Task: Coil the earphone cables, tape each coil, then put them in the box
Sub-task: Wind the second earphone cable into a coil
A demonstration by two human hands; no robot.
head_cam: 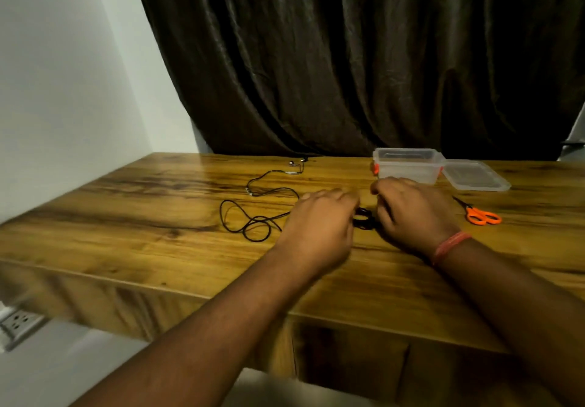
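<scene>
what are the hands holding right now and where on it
Both hands, left hand and right hand, hold a small black coil of earphone cable between them, one on each side. The exact finger placement is hidden.

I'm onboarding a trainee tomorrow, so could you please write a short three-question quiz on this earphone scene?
1. True or false: the lid is on the box.
2. Which item lies right of the right hand? A) scissors B) loose cable C) earbuds
3. Fill in: between them, the left hand and the right hand hold a black ____.

Key: 1 false, the lid lies on the table beside the open box. 2 A. 3 coil.
</scene>
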